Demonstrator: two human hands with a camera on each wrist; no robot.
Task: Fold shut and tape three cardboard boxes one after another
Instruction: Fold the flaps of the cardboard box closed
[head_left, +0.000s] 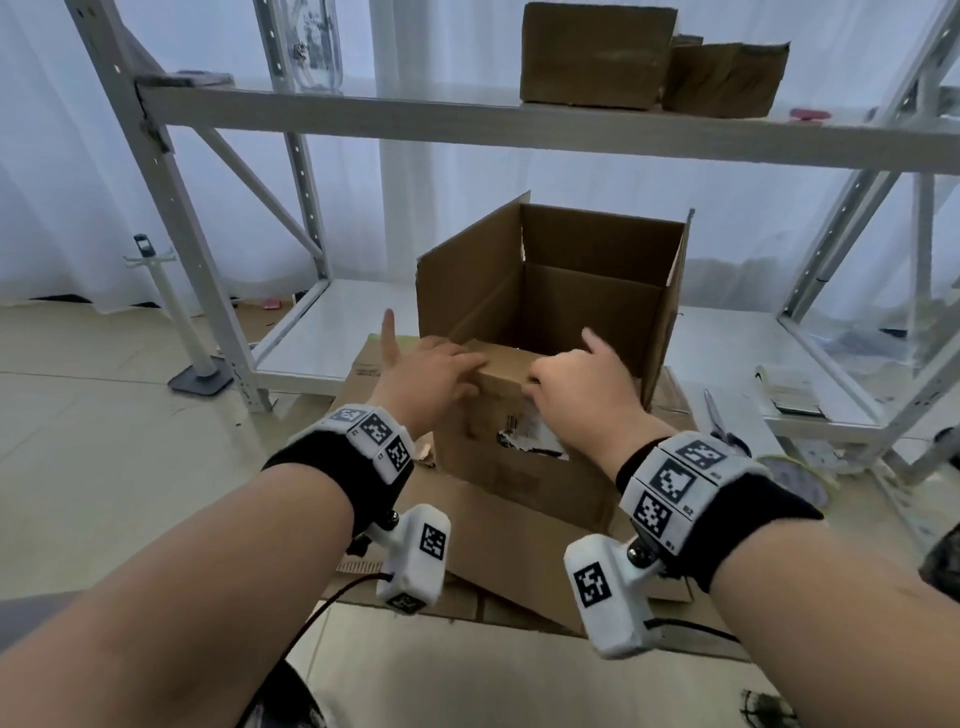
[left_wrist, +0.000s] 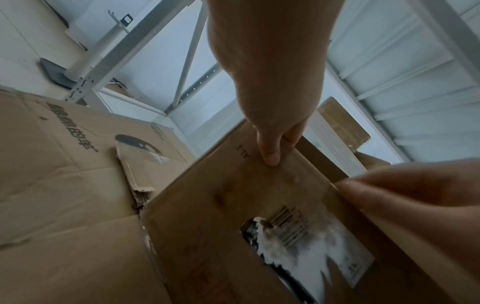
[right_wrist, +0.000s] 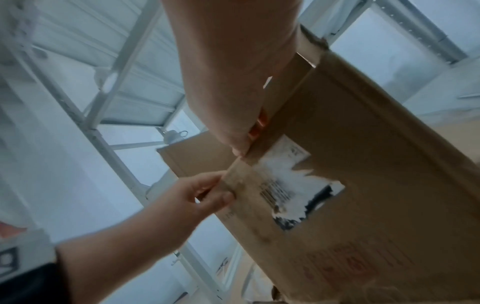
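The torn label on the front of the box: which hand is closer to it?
Right. The right hand grips the box edge almost directly above the torn label; the left hand holds the same edge further toward the left corner.

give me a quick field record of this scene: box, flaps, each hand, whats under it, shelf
box: open cardboard box, torn label on near side
flaps: near flap folded inward; left, far and right flaps upright
left hand: grips near flap edge
right hand: grips near flap edge
under box: flattened cardboard on floor
shelf: two boxes on upper rack
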